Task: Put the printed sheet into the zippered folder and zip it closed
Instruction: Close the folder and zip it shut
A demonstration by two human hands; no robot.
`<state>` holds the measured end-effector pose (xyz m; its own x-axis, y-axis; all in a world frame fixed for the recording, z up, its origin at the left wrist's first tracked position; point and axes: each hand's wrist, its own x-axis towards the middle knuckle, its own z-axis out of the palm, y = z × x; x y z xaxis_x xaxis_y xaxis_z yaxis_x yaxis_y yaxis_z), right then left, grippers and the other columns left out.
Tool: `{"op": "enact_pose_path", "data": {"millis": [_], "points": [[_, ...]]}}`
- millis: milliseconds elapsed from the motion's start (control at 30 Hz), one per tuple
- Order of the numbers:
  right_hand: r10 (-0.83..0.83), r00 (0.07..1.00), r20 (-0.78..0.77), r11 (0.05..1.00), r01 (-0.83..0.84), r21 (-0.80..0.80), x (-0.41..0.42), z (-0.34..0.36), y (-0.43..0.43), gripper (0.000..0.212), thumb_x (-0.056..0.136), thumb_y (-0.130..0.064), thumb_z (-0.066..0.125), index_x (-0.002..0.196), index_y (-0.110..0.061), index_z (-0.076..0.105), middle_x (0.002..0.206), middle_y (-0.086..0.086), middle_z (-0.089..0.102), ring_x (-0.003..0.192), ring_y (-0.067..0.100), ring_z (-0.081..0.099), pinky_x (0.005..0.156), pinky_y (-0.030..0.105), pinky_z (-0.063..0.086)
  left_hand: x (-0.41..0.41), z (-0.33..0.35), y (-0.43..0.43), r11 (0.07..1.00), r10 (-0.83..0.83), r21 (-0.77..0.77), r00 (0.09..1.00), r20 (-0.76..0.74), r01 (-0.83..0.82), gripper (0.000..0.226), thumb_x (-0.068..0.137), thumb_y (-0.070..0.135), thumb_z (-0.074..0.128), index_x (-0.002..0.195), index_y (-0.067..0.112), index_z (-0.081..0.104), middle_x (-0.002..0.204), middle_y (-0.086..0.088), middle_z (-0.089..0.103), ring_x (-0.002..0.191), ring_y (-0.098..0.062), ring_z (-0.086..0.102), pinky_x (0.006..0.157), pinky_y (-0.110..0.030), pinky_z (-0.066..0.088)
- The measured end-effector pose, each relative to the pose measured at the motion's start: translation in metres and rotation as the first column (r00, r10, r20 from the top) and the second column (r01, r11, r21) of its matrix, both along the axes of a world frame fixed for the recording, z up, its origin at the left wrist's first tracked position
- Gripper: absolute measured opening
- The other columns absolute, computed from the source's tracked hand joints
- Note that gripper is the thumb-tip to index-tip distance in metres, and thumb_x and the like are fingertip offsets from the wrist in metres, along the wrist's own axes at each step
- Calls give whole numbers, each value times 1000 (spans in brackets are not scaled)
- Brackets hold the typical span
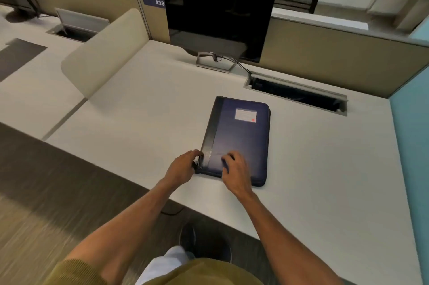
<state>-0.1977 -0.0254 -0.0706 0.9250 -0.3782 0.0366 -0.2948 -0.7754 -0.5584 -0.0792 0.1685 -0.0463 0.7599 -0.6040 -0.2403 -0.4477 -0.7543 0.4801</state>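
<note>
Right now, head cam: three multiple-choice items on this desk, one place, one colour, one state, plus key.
1. Where does the folder lie?
A) on a shelf
B) on the desk, in front of the monitor
C) in a drawer

2. What colour is its cover?
A) red
B) green
C) dark blue

3. How is the folder?
A) closed and flat
B) open, pages spread
C) standing on edge

Key:
1 B, it lies on the desk, nearer than the monitor.
2 C, the cover is dark blue with a white label.
3 A, the cover is down flat; the right hand rests on it and the left hand grips its near-left corner.
</note>
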Motion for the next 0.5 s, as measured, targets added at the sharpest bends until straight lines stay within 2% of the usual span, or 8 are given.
{"op": "enact_pose_path", "data": {"millis": [67,167,267,367,433,500], "points": [[7,1000,11,1000,-7,-10,0,0,16,27,92,-18,75,119,-20,70,125,0,60,113,18,58,99,37,56,-2,-1,16,1000,2,7,1000,-17,-2,58,87,-4,57,133,33,60,125,3,75,106,-27,72,86,-40,58],[5,1000,30,1000,-5,-14,1,5,39,21,93,-19,73,113,-23,72,119,-4,62,108,14,58,98,35,54,-1,1,31,1000,-13,25,1000,-20,13,50,90,-3,56,131,25,66,122,2,77,110,-26,71,93,-42,57],[-31,999,17,999,32,-27,3,14,59,7,95,-28,67,100,-26,71,102,-7,67,93,12,61,84,35,56,2,0,41,998,-45,44,999,-20,46,45,91,-1,58,126,24,71,123,2,76,114,-23,69,96,-42,57],[-88,990,-108,995,91,32,5,23,80,19,95,-43,65,88,-26,70,83,-9,73,73,13,67,65,32,58,3,3,46,991,-99,86,995,3,98,40,93,4,57,122,27,74,120,3,74,111,-20,67,90,-39,57],[-87,979,-186,993,100,66,2,16,94,25,93,-50,65,89,-27,72,80,-9,74,72,13,69,68,36,62,1,1,47,990,-118,80,993,4,118,38,93,6,55,119,26,75,117,3,74,107,-20,67,88,-38,57],[-93,968,-232,988,119,101,-1,8,109,27,90,-56,68,96,-30,73,87,-12,75,78,11,69,73,36,62,-2,0,47,988,-132,74,991,-24,133,37,94,8,54,119,25,75,116,2,75,106,-20,69,88,-38,58]]}}
